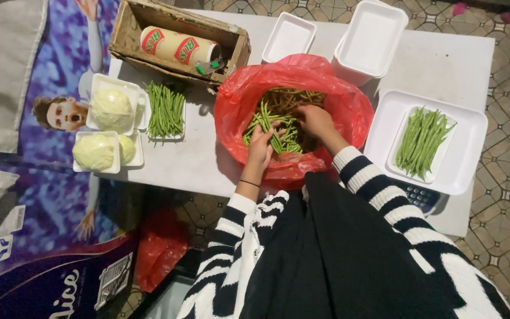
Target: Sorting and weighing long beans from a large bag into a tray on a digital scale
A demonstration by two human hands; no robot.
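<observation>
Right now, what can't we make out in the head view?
- Right hand: fingertips buried in green beans, grip unclear.
- Bottom of red bag: hidden under the beans.
- Grey keypad device: mostly under the white tray and striped sleeve.
- Cardboard box: small items beside the roll, too small.

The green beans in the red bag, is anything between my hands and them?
Nothing visible. Both the left hand and the right hand are already inside the open red bag, touching the green beans.
</observation>
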